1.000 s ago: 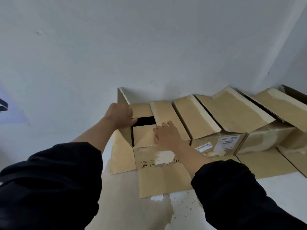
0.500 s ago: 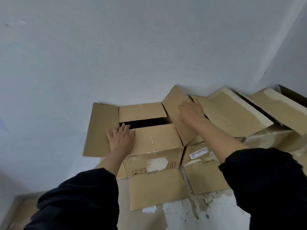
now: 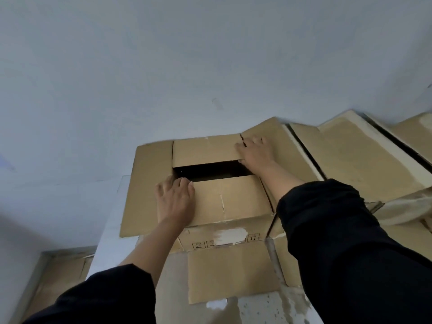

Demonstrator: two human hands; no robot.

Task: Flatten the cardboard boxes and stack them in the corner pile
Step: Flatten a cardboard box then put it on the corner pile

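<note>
A brown cardboard box (image 3: 231, 202) stands against the pale wall, its top flaps folded outward and a dark gap open between the near and far flaps. My left hand (image 3: 175, 202) lies flat, fingers together, on the near flap at its left end, next to the spread left flap (image 3: 147, 183). My right hand (image 3: 256, 152) presses palm down where the far flap meets the right flap (image 3: 278, 141). The box's lower front flap (image 3: 230, 272) lies out on the floor. Neither hand grips anything.
More opened cardboard boxes (image 3: 355, 160) line the wall to the right, flaps tilted up. A flat cardboard piece (image 3: 58, 274) lies on the floor at lower left. The floor (image 3: 261, 309) in front is pale and speckled.
My right hand moved left, from the raised right flap down to the seam by the far flap. The left hand slid a little up the near flap. The camera came closer.
</note>
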